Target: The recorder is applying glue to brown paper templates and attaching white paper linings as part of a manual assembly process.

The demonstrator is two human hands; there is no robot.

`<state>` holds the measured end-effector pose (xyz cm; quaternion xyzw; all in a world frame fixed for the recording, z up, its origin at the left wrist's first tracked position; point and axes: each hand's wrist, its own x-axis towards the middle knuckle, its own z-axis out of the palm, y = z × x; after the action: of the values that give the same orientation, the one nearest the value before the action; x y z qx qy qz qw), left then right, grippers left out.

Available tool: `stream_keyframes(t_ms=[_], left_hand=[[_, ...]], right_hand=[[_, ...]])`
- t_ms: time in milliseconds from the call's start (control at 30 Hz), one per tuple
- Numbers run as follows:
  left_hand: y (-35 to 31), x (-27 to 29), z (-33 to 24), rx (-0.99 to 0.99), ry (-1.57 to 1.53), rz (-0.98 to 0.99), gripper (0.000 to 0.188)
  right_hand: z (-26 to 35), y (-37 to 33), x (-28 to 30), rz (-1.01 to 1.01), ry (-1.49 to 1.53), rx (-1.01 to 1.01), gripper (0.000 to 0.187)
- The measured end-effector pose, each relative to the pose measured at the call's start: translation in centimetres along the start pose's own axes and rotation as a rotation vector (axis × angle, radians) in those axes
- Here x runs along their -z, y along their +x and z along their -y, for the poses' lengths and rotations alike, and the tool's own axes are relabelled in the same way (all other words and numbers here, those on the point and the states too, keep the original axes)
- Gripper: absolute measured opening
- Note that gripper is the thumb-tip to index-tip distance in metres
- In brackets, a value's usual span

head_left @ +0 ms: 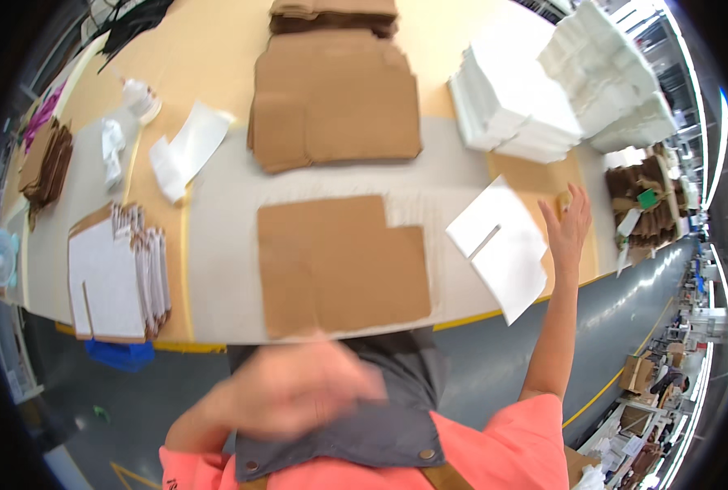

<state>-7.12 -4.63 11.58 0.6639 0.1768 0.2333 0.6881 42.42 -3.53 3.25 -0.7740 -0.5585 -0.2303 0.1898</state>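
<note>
A flat brown fabric-like piece (343,265) with a notched upper right corner lies on the table in front of me. My left hand (307,388) is over my apron, just short of the table edge, and motion smears its fingers. To the right, my right hand (572,224) is raised with fingers stretched and apart, holding nothing that I can see. Behind those fingers is a small yellowish thing (563,202); whether they touch it I cannot tell. Between that hand and the brown piece rests a white slotted sheet (507,253), tilted at an angle.
Stacked brown pieces (339,98) stand beyond. White sheets (515,106) are piled at the far right, beside crumpled white material (613,82). At left are a stack of white-faced brown pieces (111,278), a curled white sheet (192,151) and a white bottle (141,100). Dark brown bundles (646,200) lie rightmost.
</note>
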Motion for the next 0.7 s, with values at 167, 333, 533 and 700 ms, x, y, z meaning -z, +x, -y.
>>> stream_keyframes(t_ms=[167, 333, 533, 700], left_hand=[[0.5, -3.0, -1.2, -0.462, -0.248, 0.557, 0.031], [-0.1, -2.9, -2.2, -0.264, -0.249, 0.708, 0.028], [-0.3, -0.2, -1.6, -0.028, -0.415, 0.949, 0.028], [0.0, -0.7, 0.9, -0.147, -0.245, 0.467, 0.018]], right_hand=[[-10.4, 0.3, -1.8, 0.229, 0.149, -0.379, 0.063], [-12.2, 1.6, -1.2, 0.472, 0.413, -0.641, 0.05], [-9.6, 0.7, 3.7, 0.034, 1.339, -0.946, 0.046], [3.6, -3.4, 7.8, 0.111, 2.101, -0.631, 0.057]])
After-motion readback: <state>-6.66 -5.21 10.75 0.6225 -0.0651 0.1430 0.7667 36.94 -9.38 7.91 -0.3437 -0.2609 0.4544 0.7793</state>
